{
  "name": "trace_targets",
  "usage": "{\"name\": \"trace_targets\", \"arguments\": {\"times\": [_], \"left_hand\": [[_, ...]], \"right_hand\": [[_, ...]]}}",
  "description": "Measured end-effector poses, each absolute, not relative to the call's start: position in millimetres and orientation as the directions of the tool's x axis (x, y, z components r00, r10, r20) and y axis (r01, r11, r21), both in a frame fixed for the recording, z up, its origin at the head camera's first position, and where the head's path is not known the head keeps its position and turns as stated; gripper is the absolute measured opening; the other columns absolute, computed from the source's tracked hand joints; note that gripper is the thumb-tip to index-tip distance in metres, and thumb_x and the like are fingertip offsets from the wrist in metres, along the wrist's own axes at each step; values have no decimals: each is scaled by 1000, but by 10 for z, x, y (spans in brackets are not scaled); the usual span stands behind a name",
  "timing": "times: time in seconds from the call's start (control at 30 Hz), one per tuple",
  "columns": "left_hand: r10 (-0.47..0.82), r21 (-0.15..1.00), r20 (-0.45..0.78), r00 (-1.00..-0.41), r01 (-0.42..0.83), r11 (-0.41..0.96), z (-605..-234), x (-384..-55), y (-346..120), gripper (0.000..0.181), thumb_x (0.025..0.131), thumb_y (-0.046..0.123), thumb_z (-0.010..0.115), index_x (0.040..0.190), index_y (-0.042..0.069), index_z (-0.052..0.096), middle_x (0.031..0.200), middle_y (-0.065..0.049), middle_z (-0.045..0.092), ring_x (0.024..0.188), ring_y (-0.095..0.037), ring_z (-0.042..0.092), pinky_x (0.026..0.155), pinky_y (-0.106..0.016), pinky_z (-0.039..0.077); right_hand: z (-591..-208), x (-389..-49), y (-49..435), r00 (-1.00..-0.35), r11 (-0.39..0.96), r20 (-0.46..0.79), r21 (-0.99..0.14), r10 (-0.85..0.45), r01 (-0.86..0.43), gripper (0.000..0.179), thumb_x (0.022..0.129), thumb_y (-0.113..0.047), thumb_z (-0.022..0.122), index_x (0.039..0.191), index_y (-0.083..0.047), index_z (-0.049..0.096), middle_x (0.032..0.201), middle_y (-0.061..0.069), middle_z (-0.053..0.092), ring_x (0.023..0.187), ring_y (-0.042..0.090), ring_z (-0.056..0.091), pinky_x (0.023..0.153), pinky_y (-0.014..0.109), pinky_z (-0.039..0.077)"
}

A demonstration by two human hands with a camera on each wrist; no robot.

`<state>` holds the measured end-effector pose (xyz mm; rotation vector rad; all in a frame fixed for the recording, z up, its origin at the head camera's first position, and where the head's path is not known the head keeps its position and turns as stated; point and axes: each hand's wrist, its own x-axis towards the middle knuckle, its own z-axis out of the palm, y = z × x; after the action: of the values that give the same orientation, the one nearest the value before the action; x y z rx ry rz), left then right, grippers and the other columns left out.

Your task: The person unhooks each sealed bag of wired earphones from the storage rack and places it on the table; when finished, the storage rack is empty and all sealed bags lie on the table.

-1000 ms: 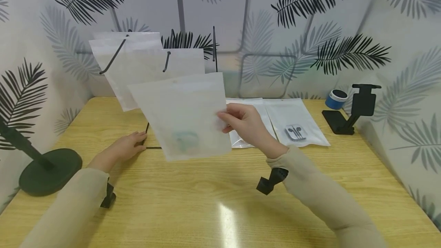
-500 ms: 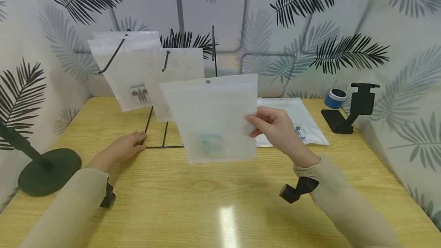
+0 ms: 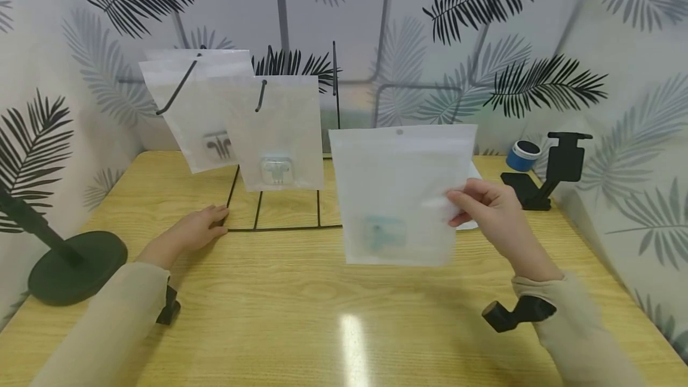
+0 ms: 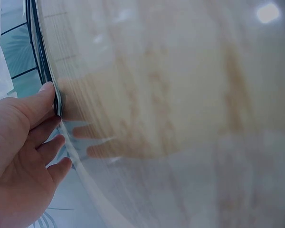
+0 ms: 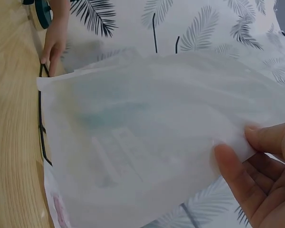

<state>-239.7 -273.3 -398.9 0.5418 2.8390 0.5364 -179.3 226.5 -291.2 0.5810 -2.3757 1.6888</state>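
My right hand (image 3: 497,220) pinches the right edge of a white translucent zip bag (image 3: 398,184) between thumb and fingers. A small hole is at the bag's top, and a blurred teal shape shows through its lower part. In the right wrist view the bag (image 5: 147,104) fills the middle. My left hand (image 3: 190,232) is at the front left corner of a black wire rack (image 3: 279,229); the left wrist view shows thumb and fingertips gripping the black wire (image 4: 48,76). From the rack's hooks hang several white bags, one (image 3: 285,118) with earphones in a clear case (image 3: 276,169).
Another white bag (image 3: 473,172) lies on the table (image 3: 258,315), mostly hidden behind the held one. A black phone stand (image 3: 565,163) and a blue jar (image 3: 521,157) stand at the back right. A dark green round base (image 3: 77,267) sits at the left.
My right hand has moved right and slightly down with the zip bag, away from the hanging bags, uncovering the earphones bag and the rack's base. My left hand has stayed at the rack corner.
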Motion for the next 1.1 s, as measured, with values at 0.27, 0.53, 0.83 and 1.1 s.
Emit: {"name": "trace_targets", "arguments": {"times": [0.27,0.53,0.83,1.1], "left_hand": [[392,385,-121,-912,321,865,-3986,-2401,-2723,53,95,17,51,136,-12,33,140,-33,26,125,-52,21,99,-62,22],[395,384,-122,-911,324,865,-4005,-2414,-2727,53,95,17,52,136,-12,33,139,-33,26,125,-52,22,99,-62,23],[393,389,-130,-910,318,865,-3994,-2410,-2704,54,95,18,52,136,-12,33,140,-33,26,125,-52,22,99,-62,23],[385,394,-144,-911,304,867,-4005,-2404,-2711,54,95,16,51,137,-11,31,141,-32,23,126,-52,20,99,-62,21]], "right_hand": [[-2930,-1749,2700,-917,329,369,-856,-148,-398,10,89,-2,60,93,-2,69,80,-2,68,59,15,64,56,27,54],[-2973,-1700,3217,-945,372,305,-869,-118,-327,12,91,-3,57,91,-6,69,79,-1,65,59,14,63,56,26,54],[-3207,-1645,3968,-960,173,259,-946,-107,-275,19,92,2,52,93,-7,69,82,0,65,61,13,62,53,24,53],[-3330,-1565,4520,-994,436,104,-893,-32,-107,22,94,-8,53,90,-23,68,74,-2,63,57,15,58,50,24,51]]}}
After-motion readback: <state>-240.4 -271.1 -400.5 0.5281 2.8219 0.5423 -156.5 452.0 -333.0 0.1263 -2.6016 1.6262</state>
